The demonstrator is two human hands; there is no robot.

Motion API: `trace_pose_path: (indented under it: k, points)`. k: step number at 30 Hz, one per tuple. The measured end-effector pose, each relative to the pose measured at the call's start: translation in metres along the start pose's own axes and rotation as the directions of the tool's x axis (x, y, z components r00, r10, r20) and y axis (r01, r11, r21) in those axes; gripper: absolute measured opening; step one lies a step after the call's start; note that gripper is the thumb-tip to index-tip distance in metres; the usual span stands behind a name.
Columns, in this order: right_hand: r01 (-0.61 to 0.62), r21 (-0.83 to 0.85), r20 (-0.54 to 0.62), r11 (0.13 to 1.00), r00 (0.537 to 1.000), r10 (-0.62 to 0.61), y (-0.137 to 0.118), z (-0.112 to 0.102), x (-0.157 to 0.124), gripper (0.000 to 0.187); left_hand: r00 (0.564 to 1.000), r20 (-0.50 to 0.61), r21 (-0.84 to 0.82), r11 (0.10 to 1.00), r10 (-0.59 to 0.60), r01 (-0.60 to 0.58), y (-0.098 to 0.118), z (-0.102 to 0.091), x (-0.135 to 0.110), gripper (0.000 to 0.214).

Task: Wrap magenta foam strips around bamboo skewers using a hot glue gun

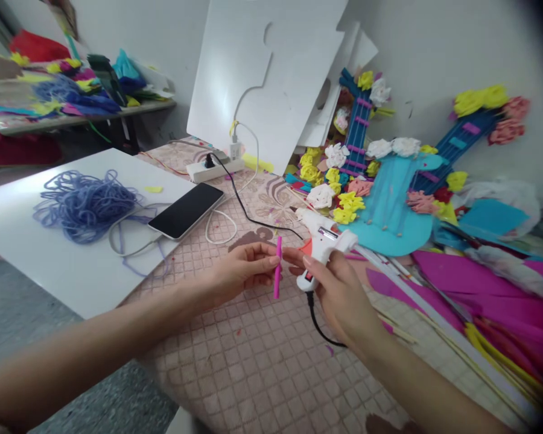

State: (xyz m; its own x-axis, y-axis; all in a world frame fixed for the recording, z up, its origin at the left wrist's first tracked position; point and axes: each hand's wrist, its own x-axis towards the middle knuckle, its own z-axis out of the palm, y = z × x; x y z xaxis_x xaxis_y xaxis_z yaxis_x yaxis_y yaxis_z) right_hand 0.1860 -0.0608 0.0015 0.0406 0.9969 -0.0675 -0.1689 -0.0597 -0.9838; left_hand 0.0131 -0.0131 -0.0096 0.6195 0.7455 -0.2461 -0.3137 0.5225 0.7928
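Observation:
My left hand (pixel 242 271) pinches a thin magenta stick (pixel 277 271) upright between thumb and fingers. My right hand (pixel 339 292) grips a white hot glue gun (pixel 326 238) with an orange trigger, its nozzle pointing left toward the top of the stick. The gun's black cord (pixel 319 325) hangs below my right wrist and another stretch of it runs back to a white power strip (pixel 212 170). Both hands hover over a pink patterned mat (pixel 262 355).
A black phone (pixel 186 210) and tangled blue-purple yarn (pixel 84 205) lie on a white board (pixel 49 259) at left. Blue guitar shapes (pixel 389 211) with paper flowers and magenta sheets (pixel 479 301) fill the right. A white foam board (pixel 271 78) leans on the wall. A cluttered table (pixel 72 114) stands far left.

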Motion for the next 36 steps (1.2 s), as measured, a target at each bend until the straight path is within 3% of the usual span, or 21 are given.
trace_pose_path:
  k: [7, 13, 19, 23, 28, 30, 36]
  points:
    - [0.033, -0.008, -0.005, 0.999, 0.999, -0.033, 0.007, 0.003, -0.006, 0.025, 0.993, -0.079, -0.018, 0.996, 0.082, -0.083, -0.010, 0.011, 0.005, 0.027]
    - [0.141, -0.198, 0.005, 0.970, 0.990, -0.143, 0.003, 0.007, -0.014, 0.032, 0.963, -0.207, 0.015, 0.985, 0.173, -0.173, -0.022, 0.023, 0.010, 0.033]
    - [0.203, -0.309, -0.005, 0.929, 0.976, -0.215, 0.006, 0.008, -0.021, 0.033, 0.937, -0.237, 0.081, 0.967, 0.255, -0.243, -0.029, 0.028, 0.016, 0.037]
    - [0.209, -0.129, -0.078, 0.969, 0.972, -0.220, 0.010, 0.006, -0.017, 0.033, 0.936, -0.212, 0.083, 0.960, 0.280, -0.269, -0.031, 0.025, 0.017, 0.035]
    - [0.159, 0.218, -0.197, 0.963, 0.973, -0.116, 0.003, -0.001, -0.006, 0.026, 0.978, -0.120, -0.056, 0.982, 0.171, -0.179, -0.030, 0.026, 0.013, 0.035]
    - [0.182, 0.207, -0.225, 0.961, 0.965, -0.134, 0.000, -0.004, -0.003, 0.023, 0.986, -0.089, -0.088, 0.985, 0.142, -0.149, -0.029, 0.027, 0.011, 0.032]
    - [0.245, -0.074, -0.204, 0.967, 0.945, -0.255, 0.004, -0.008, -0.006, 0.024, 0.991, -0.057, -0.108, 0.986, 0.118, -0.124, -0.027, 0.028, 0.008, 0.027]
